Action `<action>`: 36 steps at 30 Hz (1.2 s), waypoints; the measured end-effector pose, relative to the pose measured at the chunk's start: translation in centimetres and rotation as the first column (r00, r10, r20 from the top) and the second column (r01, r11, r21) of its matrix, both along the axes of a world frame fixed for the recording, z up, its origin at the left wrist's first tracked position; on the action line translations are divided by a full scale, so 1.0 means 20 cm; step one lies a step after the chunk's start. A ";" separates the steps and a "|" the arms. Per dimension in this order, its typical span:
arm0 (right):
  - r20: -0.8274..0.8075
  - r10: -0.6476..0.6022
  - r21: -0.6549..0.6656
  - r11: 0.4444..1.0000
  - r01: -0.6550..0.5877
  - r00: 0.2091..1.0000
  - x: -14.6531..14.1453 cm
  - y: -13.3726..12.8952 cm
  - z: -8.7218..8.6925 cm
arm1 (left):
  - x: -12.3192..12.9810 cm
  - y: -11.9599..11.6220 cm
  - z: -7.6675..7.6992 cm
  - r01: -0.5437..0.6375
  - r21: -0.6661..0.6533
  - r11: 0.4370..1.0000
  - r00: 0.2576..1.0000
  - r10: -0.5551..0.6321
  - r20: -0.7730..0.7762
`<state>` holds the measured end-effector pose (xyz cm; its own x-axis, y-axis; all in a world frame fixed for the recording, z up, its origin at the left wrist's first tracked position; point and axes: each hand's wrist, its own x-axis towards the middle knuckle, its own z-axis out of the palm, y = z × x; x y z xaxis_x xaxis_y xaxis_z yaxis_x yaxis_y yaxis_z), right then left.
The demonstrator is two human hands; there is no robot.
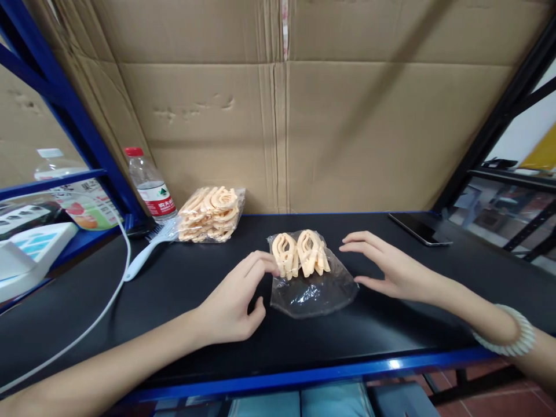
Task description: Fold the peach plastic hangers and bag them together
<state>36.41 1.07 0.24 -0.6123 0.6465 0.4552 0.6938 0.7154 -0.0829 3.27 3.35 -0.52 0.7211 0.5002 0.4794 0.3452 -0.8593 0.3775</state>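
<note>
A clear plastic bag (pixel 310 295) lies flat on the black tabletop. Inside its far end are two small stacks of cream-coloured looped pieces, a left stack (pixel 285 255) and a right stack (pixel 311 253). My left hand (pixel 238 298) is at the bag's left side, its fingertips at the edge by the left stack and its thumb apart. To the right, my right hand (pixel 386 266) has its fingers spread, with the thumb near the bag's right edge and nothing held. A coiled bracelet circles my right wrist.
A filled bag of similar pieces (pixel 211 214) sits at the back left, beside a light-blue brush (pixel 150 252) and a red-capped bottle (pixel 152 188). A white cable (pixel 108 304) curves along the left. A phone (pixel 419 229) lies at the back right. Cardboard (pixel 369 127) stands behind.
</note>
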 end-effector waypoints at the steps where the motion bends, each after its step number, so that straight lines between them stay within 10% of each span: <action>1: -0.026 0.015 -0.060 0.998 -0.017 1.000 0.01 0.02 -0.03 | 0.00 0.00 -0.02 -0.026 -0.003 1.000 0.999 0.026 -0.020; 11: -0.490 0.079 -0.217 0.953 -0.210 0.868 -0.11 0.11 -0.11 | 0.05 0.02 -0.04 -0.097 -0.139 0.986 0.992 0.107 0.067; 20: -0.724 -0.246 -0.547 0.774 -0.319 0.645 -0.13 0.13 -0.18 | 0.08 0.07 -0.08 -0.049 -0.657 0.753 0.921 0.289 0.262; 27: -0.594 -0.214 -0.585 0.777 -0.233 0.776 -0.11 0.10 -0.17 | 0.06 0.05 -0.08 -0.208 -0.369 0.906 0.968 0.245 0.056; 36: -0.493 -0.062 -0.505 0.833 -0.227 0.868 -0.07 0.08 -0.17 | 0.03 0.02 -0.09 -0.240 -0.038 0.970 0.969 0.237 -0.070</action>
<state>35.04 2.60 -3.13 -0.4768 0.8270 0.2979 0.4026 0.5068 -0.7623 3.89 3.68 -2.23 0.6067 0.6821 0.4083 0.5633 -0.7313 0.3847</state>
